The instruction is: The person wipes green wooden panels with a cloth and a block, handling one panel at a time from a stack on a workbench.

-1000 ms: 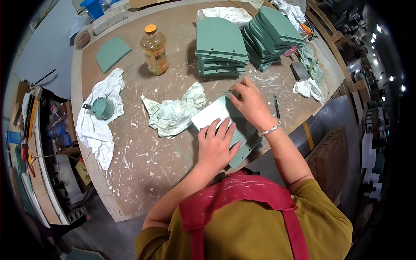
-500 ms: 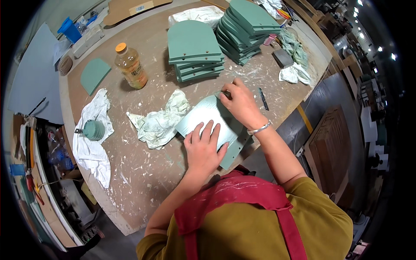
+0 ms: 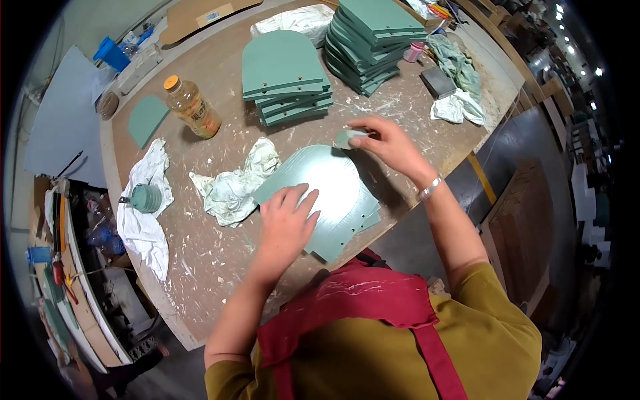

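Note:
A green panel point(image 3: 320, 175) with one rounded end lies on the table in front of me, light glaring off its surface. Small holes run along its straight edge, and part of a second green panel point(image 3: 369, 212) shows from under it on the right. Fingers apart, my left hand point(image 3: 287, 223) rests on the panel's left part. Just past the rounded end, my right hand point(image 3: 390, 147) pinches a small, flat, pale green pad point(image 3: 347, 138); its exact kind is not clear. A stained white cloth point(image 3: 237, 183) lies crumpled left of the panel.
Two stacks of green panels, a lower one point(image 3: 283, 63) and a taller one point(image 3: 373, 40), stand at the back. A bottle with an orange cap point(image 3: 193, 110) is left of them. A green jar point(image 3: 145, 198) sits on a white cloth point(image 3: 143, 240). A grey block point(image 3: 438, 83) lies right.
My right hand has lifted off the panel's rounded end and moved right with the pad. My left hand has slid left, and the top panel has shifted, baring more of the panel under it.

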Demonstrator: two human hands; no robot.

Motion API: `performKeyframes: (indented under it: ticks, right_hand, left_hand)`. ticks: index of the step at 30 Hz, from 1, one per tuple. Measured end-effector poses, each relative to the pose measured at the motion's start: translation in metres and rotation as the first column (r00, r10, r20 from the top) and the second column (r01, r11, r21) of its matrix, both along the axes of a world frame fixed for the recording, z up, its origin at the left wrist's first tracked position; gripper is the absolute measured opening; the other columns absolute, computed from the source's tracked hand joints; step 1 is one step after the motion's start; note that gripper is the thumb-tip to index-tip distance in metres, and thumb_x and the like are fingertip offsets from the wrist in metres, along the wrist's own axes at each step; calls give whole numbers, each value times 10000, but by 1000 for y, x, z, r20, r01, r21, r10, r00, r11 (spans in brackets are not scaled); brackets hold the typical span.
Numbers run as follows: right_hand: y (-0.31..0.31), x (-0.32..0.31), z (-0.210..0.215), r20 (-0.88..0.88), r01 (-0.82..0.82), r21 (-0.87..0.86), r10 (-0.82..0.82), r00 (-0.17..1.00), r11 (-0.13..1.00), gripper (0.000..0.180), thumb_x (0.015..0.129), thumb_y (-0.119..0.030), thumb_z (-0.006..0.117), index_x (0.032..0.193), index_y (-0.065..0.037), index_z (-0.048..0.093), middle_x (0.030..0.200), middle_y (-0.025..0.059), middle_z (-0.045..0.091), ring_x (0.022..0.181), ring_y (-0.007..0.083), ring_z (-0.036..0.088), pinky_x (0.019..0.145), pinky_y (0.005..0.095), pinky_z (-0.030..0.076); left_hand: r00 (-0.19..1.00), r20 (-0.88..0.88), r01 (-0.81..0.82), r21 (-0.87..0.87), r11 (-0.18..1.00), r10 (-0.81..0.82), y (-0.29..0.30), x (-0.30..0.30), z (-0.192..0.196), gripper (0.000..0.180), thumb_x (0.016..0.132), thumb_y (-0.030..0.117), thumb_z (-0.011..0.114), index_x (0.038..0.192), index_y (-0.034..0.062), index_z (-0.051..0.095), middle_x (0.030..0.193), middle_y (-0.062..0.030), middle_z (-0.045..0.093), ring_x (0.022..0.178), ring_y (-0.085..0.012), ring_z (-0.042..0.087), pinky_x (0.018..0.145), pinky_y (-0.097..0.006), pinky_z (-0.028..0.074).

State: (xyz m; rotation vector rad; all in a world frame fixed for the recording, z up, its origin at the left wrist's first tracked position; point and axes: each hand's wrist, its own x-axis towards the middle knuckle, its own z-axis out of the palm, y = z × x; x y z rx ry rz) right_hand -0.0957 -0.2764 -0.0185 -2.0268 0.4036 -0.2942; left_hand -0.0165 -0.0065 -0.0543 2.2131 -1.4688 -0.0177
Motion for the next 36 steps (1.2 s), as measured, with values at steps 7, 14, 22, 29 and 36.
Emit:
performKeyframes:
  ticks: [7, 14, 22, 29, 36]
  right_hand:
    - [-36, 53, -28, 55, -476, -11, 476, 878, 879, 289, 874, -132, 704, 1140, -18, 693, 1112, 104, 646, 1069, 244, 603, 951, 337, 462]
    - [-52, -1, -48, 126, -470, 127, 456, 881, 873, 322, 836, -45, 706, 1156, -26, 701, 1158, 86, 625, 1109, 217, 585, 967, 321, 458]
    - [-54, 4, -38, 210, -465, 133, 434, 876, 875, 360, 844, -90, 708, 1197, -27, 673, 1176, 101, 627, 1120, 248, 585, 994, 336, 444]
    - [-51, -32, -67, 156, -447, 258, 420, 894, 856, 337, 834, -116, 733, 1158, -32, 704, 1192, 88, 634, 1135, 231, 589, 1016, 330, 436]
    - [-42, -21, -48, 238, -344, 333, 275, 932, 878, 323, 849, -87, 713, 1161, -7, 689, 1142, 105, 638, 1116, 233, 594, 994, 341, 449]
  left_hand:
    - [997, 63, -47, 140, 989, 38, 1, -5, 3, 512, 824, 218, 690, 1326, 202, 591, 1497, -66, 439, 1339, -306, 420, 1060, -472, 314]
    - [997, 21, -79, 259, 963, 76, -3, -7, 9, 503, 895, 263, 590, 1392, 209, 535, 1569, -76, 366, 1432, -351, 327, 1156, -520, 218]
    - [995, 54, -95, 272, 958, 84, -5, -6, 4, 521, 905, 272, 599, 1417, 250, 509, 1571, -46, 357, 1440, -331, 317, 1153, -526, 224]
    - [994, 55, -106, 299, 948, 94, -3, -8, 7, 506, 912, 270, 584, 1412, 238, 517, 1574, -55, 358, 1448, -337, 309, 1156, -523, 219]
    - [995, 43, -100, 268, 958, 92, -6, -6, 4, 501, 906, 280, 575, 1402, 226, 532, 1572, -56, 369, 1444, -335, 318, 1161, -517, 204]
